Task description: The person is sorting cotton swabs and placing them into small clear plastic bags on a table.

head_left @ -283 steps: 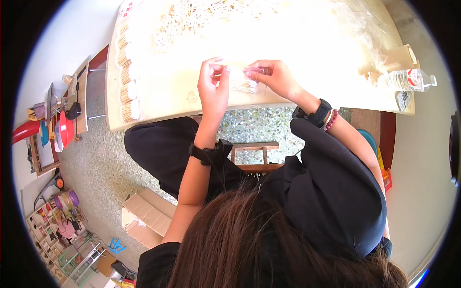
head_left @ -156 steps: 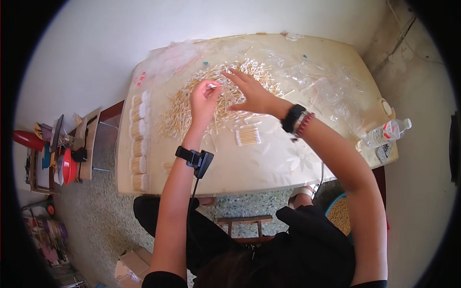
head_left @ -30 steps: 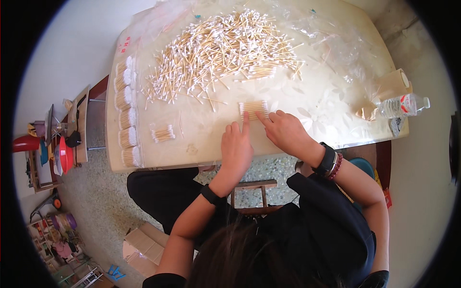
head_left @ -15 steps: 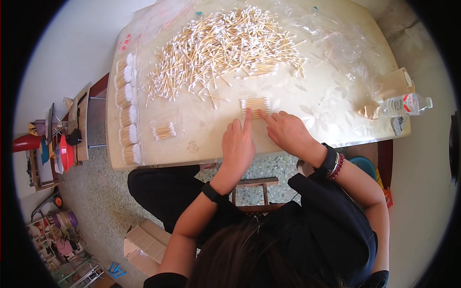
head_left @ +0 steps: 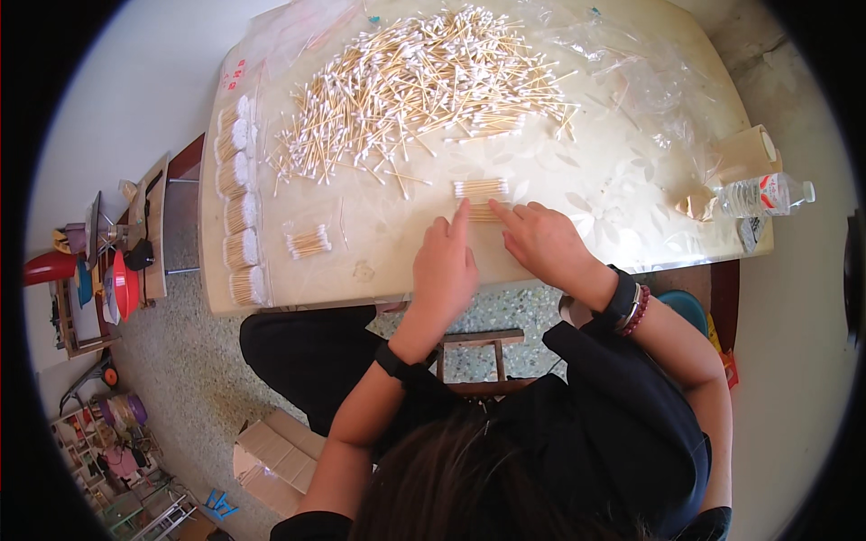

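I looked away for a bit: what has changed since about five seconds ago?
The left hand and right hand have come from the cotton swab pile back toward the person; the left no longer pinches swabs. Both index fingers now touch the laid-out cotton swabs. The swab bundles and plastic bottle stayed put.

Tan sticks, white tips, that's the cotton swabs (head_left: 433, 81)! Cream across the bench (head_left: 388, 234), patterned with faint greyish leaves. Black trousers (head_left: 293, 352), black wristbands (head_left: 391, 362), and dark red beads on the bracelet (head_left: 639, 308)! Red and white on the bottle's label (head_left: 769, 193), teal tub (head_left: 687, 312), speckled grey-green floor (head_left: 194, 347), bright red bowl (head_left: 124, 281)!
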`<action>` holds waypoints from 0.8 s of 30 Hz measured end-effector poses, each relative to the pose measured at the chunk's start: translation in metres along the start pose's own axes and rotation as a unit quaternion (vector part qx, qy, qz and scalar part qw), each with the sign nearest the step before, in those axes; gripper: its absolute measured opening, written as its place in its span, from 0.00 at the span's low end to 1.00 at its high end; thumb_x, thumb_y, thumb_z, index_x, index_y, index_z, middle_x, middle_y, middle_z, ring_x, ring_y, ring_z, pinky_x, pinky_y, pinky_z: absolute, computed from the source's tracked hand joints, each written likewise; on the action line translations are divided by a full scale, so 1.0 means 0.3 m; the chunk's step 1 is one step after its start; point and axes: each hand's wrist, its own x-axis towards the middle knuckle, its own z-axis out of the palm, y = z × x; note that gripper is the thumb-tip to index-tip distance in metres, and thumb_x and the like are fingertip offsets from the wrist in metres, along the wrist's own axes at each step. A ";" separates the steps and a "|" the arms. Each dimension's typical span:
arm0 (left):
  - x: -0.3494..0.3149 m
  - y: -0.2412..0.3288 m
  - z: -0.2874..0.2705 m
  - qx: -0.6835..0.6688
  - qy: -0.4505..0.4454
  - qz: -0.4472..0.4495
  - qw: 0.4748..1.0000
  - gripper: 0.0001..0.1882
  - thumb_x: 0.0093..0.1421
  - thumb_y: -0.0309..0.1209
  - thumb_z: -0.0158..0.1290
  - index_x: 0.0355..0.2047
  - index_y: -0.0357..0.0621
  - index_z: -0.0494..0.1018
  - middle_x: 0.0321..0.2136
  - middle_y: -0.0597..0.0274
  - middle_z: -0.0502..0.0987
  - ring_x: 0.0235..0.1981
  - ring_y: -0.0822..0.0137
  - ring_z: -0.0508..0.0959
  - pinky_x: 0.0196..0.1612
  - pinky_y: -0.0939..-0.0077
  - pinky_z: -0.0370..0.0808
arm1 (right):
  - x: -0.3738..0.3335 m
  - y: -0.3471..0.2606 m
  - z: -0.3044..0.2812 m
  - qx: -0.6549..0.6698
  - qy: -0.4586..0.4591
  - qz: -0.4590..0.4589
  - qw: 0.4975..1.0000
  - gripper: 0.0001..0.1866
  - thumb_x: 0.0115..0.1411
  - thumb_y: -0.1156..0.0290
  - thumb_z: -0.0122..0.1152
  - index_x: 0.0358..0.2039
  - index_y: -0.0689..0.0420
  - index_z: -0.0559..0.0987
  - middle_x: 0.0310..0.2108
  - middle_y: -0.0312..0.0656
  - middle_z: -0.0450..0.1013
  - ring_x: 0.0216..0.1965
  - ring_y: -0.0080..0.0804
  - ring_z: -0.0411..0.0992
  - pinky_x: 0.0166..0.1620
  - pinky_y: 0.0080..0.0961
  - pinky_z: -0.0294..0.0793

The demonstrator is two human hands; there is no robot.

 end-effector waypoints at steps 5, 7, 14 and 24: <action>0.056 -0.058 -0.036 -0.123 0.083 0.032 0.988 0.23 0.50 0.21 0.55 0.49 0.43 0.69 0.30 0.57 0.66 0.33 0.59 0.70 0.38 0.67 0.69 | 0.014 0.023 -0.029 0.024 0.010 0.006 1.000 0.24 0.54 0.66 0.58 0.52 0.56 0.70 0.28 0.43 0.72 0.32 0.39 0.71 0.35 0.33 0.72; 0.072 -0.058 -0.035 -0.135 0.084 0.041 0.986 0.20 0.49 0.22 0.57 0.45 0.42 0.72 0.30 0.57 0.67 0.34 0.59 0.70 0.39 0.68 0.69 | 0.016 0.031 -0.030 0.019 0.017 -0.022 0.999 0.21 0.52 0.66 0.61 0.47 0.56 0.73 0.28 0.42 0.71 0.32 0.38 0.71 0.35 0.33 0.72; 0.090 -0.065 -0.004 -0.150 0.054 0.042 0.986 0.13 0.47 0.24 0.60 0.35 0.41 0.77 0.30 0.58 0.69 0.35 0.60 0.71 0.37 0.71 0.69 | 0.036 0.050 -0.022 0.033 0.006 -0.020 0.999 0.18 0.51 0.68 0.62 0.44 0.54 0.76 0.27 0.40 0.71 0.33 0.37 0.71 0.35 0.32 0.72; 0.146 -0.049 0.001 -0.108 0.120 0.110 0.981 0.28 0.44 0.24 0.61 0.49 0.41 0.68 0.42 0.52 0.68 0.46 0.53 0.69 0.49 0.64 0.67 | 0.096 0.081 -0.049 0.052 0.043 -0.052 0.996 0.28 0.45 0.71 0.66 0.49 0.58 0.72 0.41 0.44 0.67 0.43 0.39 0.67 0.44 0.32 0.71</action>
